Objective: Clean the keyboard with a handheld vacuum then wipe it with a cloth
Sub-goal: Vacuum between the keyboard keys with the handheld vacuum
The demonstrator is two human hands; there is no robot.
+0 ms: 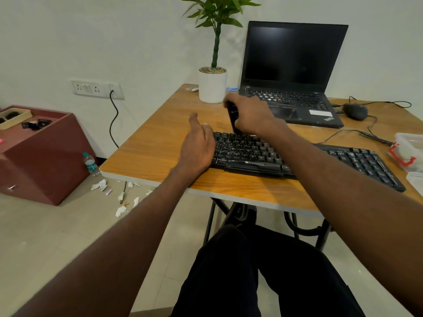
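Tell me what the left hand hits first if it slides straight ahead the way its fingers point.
Probably the white plant pot: the left hand points up the bare wooden table toward it, beside the black keyboard. Depth is uncertain.

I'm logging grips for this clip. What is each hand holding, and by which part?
The right hand grips the black vacuum around its upper body. The left hand holds nothing; it rests at the keyboard's left end.

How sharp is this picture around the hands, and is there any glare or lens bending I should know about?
Head view: the right hand and the dark handheld vacuum in its grip are smeared by motion blur; the left hand at the keyboard end is sharper. Wide-angle distortion bows the table edge. Soft even light, faint sheen on the laptop screen, no harsh glare.
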